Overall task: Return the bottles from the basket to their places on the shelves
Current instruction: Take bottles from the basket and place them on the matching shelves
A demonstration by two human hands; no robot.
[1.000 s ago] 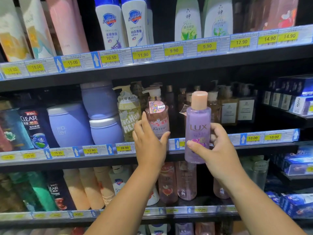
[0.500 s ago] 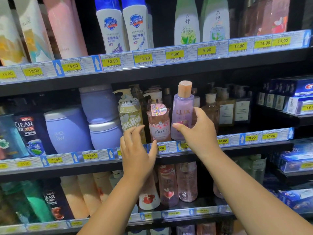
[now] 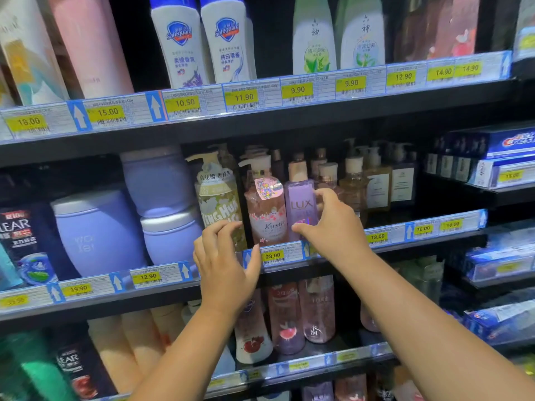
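The right hand (image 3: pixel 333 227) grips the purple LUX bottle (image 3: pixel 299 198), fingers (image 3: pixel 323 195) curled round it, seating it upright on the middle shelf (image 3: pixel 419 248) beside the pink Kustie pump bottle (image 3: pixel 266 218). The left hand (image 3: pixel 225 270) hovers loose-fingered and empty (likely guarding the neighbours).

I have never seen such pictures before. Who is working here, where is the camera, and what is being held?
No machine works here: the grip is a person's two bare hands. The camera sits on the person's head and looks forward at shop shelves. The right hand holds a purple bottle upright at the middle shelf, beside a pink pump bottle. The left hand is open and holds nothing, in front of the shelf edge. Yellow price tags line each shelf.
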